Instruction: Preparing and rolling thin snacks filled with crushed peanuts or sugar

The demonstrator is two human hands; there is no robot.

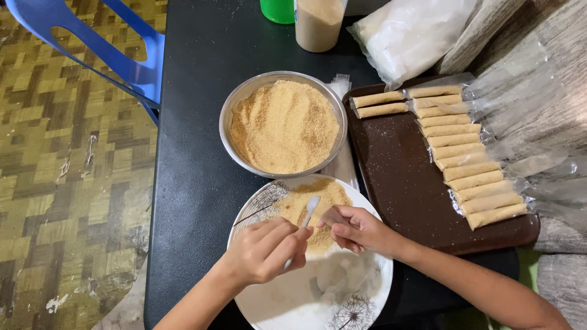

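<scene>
Over the white plate (287,299), left hand (264,252) pinches a small spoon (304,223) while right hand (358,229), fingertips together, seems to be filling; next comes careful scooping from the crumb pile (312,205).

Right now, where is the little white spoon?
In the head view, the white spoon is in the left hand, its bowl over the brown crumbs on the white plate, just below the metal bowl.

A dark, matte black surface (195,177) fills the middle of the view, seen from above. To its left lies a worn floor (67,183) of yellow-brown woven-pattern tiles, scuffed with pale patches. A blue plastic chair (122,55) stands at the upper left, just beside the surface's edge. Lighting is even and soft.
</scene>
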